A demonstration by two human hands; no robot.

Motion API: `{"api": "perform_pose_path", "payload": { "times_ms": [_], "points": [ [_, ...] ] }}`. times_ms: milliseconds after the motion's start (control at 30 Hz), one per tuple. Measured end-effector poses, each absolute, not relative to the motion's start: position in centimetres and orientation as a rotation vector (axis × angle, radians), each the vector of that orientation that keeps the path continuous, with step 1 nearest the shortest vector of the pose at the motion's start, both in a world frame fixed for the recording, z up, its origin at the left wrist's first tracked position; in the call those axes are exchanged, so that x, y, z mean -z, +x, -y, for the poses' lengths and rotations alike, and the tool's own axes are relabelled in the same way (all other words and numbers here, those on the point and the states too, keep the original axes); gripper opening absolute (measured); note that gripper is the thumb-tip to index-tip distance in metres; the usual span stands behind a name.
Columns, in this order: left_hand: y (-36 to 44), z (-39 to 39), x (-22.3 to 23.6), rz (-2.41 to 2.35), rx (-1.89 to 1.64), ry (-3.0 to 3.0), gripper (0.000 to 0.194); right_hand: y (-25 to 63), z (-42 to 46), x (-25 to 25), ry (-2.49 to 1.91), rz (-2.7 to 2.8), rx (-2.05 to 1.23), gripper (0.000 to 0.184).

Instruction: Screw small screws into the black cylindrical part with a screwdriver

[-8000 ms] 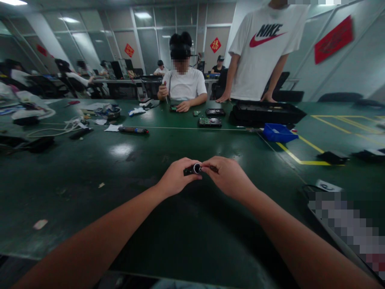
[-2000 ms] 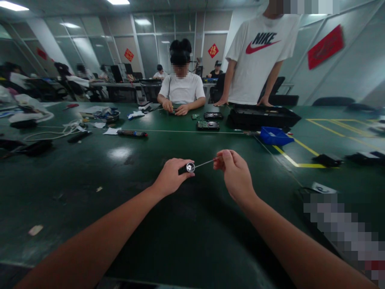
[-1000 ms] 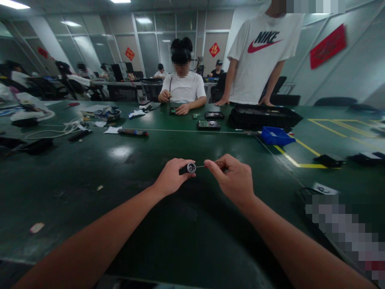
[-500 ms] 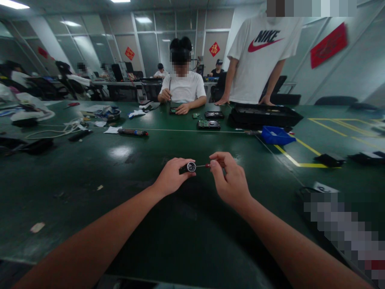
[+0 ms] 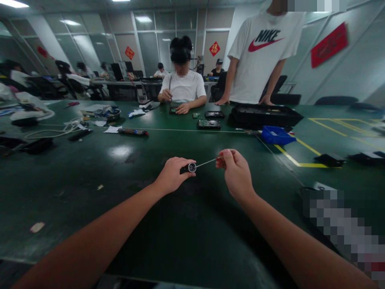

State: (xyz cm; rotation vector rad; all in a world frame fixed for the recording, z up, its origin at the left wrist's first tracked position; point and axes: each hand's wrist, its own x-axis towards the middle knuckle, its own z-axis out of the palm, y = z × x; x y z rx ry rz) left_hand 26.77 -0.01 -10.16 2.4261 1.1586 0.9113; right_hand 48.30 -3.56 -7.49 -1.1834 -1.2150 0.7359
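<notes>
In the head view, my left hand (image 5: 172, 176) is closed around a short dark cylinder (image 5: 191, 167). Its round end with a bright silver rim faces me, between thumb and forefinger; the rest of it is hidden in the palm. Pinched in my right hand (image 5: 236, 170) is a thin screwdriver (image 5: 206, 162), its handle mostly covered by the fingers. The slim metal shaft slants down to the left, and its tip meets the cylinder's rimmed end; whether it goes inside I cannot tell. Both hands hover over the green table (image 5: 168, 241).
Ahead lie opened hard drives (image 5: 209, 124) and a person (image 5: 183, 88) working across the table. Another person (image 5: 264, 60) stands by a long black tray (image 5: 266, 115). A blue bin (image 5: 276, 135) sits right, a dark pen-like tool (image 5: 132, 132) left, cables (image 5: 57, 130) farther left.
My right hand has moved right and slightly up, tilting the screwdriver so that more shaft shows and its red part is largely covered. The left hand has barely moved.
</notes>
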Motion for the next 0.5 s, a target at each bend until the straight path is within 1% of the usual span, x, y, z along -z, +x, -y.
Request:
{"api": "perform_pose_path", "payload": {
  "times_ms": [133, 333, 400, 500],
  "points": [
    [26.9, 0.3, 10.0, -1.176, -0.932, 2.411, 0.038, 47.6, 4.5, 6.7, -1.224, 1.395, -0.582, 0.028],
    [26.9, 0.4, 10.0, -1.168, -0.97, 2.396, 0.038, 47.2, 5.3, 6.4, -1.22, 1.579, -0.414, 0.024],
    [26.8, 0.4, 10.1, -1.164, -0.975, 2.388, 0.038, 47.2, 5.5, 6.2, -1.258, 1.664, -0.316, 0.024],
    [26.8, 0.4, 10.2, -1.14, -0.971, 2.389, 0.037, 47.3, 5.8, 6.0, -1.324, 1.751, -0.136, 0.029]
  ]
}}
